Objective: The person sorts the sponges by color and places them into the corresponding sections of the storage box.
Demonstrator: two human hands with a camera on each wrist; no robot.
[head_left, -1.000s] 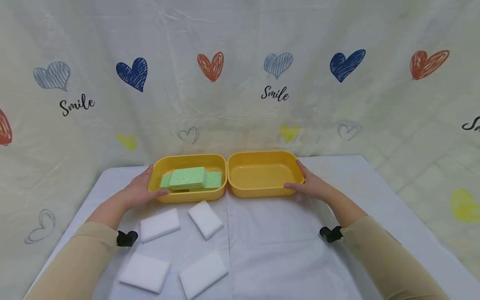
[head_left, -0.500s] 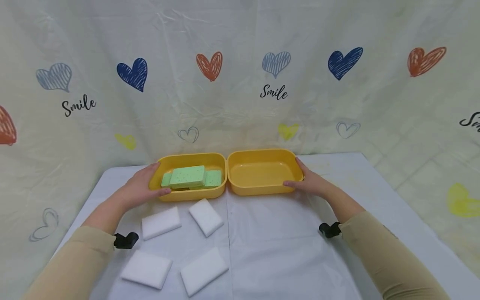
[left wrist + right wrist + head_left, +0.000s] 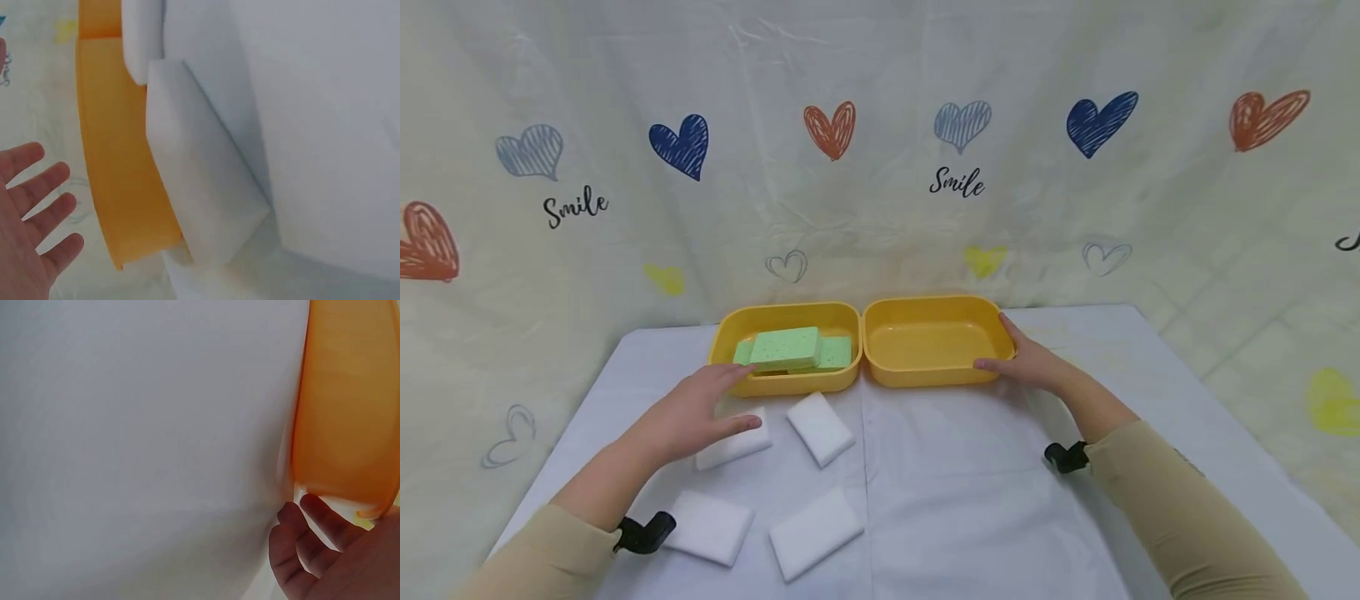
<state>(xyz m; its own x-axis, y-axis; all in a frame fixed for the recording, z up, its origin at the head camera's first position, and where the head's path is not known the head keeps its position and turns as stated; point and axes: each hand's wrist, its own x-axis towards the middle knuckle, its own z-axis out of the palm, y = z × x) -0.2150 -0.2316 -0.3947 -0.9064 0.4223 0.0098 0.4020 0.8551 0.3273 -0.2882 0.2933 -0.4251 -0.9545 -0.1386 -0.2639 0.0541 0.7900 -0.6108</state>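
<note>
Two yellow plastic bins stand end to end on the table. Green speckled sponges (image 3: pixel 786 348) lie stacked in the left bin (image 3: pixel 801 383); nothing lies in the right bin (image 3: pixel 925 377). My right hand (image 3: pixel 1033 365) holds the right bin's outer end, thumb along the front wall and fingers round the end. Away from the left bin, my left hand (image 3: pixel 681 417) is spread, fingers apart and holding nothing. It hovers over a white sponge (image 3: pixel 722 452), partly hiding it. The left wrist view shows the spread fingers (image 3: pixel 53 184) beside the bin.
Three more white sponges lie on the table: one near the left bin (image 3: pixel 820 429), two closer to me (image 3: pixel 711 527). A white cloth (image 3: pixel 970 500) covers the table. Behind the bins hangs a pale curtain (image 3: pixel 880 50) printed with hearts.
My left hand has let go of the left bin's end and moved toward me, over the white sponge. The right hand stays at the right bin.
</note>
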